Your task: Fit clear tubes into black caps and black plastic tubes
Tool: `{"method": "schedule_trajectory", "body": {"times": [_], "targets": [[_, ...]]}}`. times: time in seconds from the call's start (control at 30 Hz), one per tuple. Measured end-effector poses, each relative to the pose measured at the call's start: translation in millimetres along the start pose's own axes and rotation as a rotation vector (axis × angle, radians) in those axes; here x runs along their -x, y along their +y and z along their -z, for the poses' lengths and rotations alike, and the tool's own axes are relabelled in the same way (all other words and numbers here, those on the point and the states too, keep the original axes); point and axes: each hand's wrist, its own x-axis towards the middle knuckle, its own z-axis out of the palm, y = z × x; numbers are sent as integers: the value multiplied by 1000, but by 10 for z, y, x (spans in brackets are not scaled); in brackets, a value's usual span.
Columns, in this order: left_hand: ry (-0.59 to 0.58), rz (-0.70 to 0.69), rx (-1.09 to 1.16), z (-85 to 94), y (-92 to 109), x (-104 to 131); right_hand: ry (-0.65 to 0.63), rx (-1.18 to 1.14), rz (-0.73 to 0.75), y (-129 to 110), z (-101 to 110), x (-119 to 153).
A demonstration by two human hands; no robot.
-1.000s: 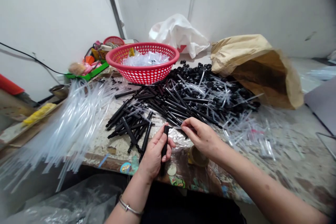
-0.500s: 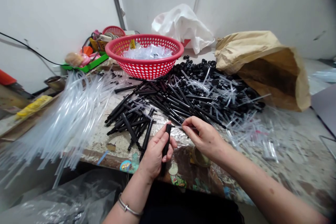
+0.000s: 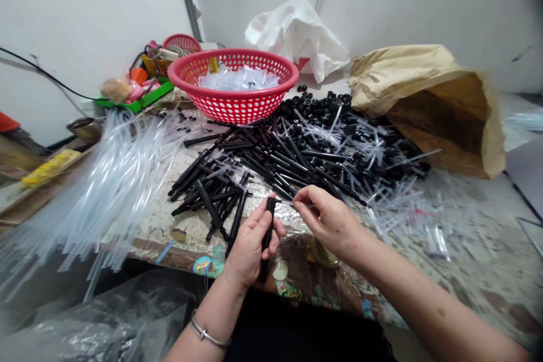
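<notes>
My left hand (image 3: 249,246) is closed around a black plastic tube (image 3: 270,226), held nearly upright over the table's front edge. From the tube's upper end a short black spout points to the right. My right hand (image 3: 333,223) pinches a thin clear tube (image 3: 288,203) between thumb and forefinger. This clear piece lies in line with the spout and seems to meet it; the exact joint is too small to make out. Just beyond my hands lies a heap of similar black tubes (image 3: 207,201), some with clear pieces on them.
Long clear tubes (image 3: 114,192) overhang the table's left front edge. A red basket (image 3: 237,107) holds clear plastic pieces. Black caps (image 3: 318,104) and short clear tubes (image 3: 399,209) are piled at right, before an open paper bag (image 3: 394,73). A white plastic bag (image 3: 292,28) stands behind.
Both hands keep nearly the same grip and place, the clear tube still at the spout. The whole view has shifted slightly.
</notes>
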Motion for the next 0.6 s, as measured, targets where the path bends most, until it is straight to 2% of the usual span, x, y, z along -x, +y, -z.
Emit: {"method": "schedule_trajectory", "body": {"times": [0.2, 0.5, 0.6], "targets": [[-8, 6, -19, 14, -19, 1, -136, 192, 42, 36, -45, -34], [-56, 79, 29, -6, -14, 2, -167, 285, 44, 24, -89, -36], [-56, 107, 35, -8, 4, -3, -214, 334, 26, 7, -98, -69]]}}
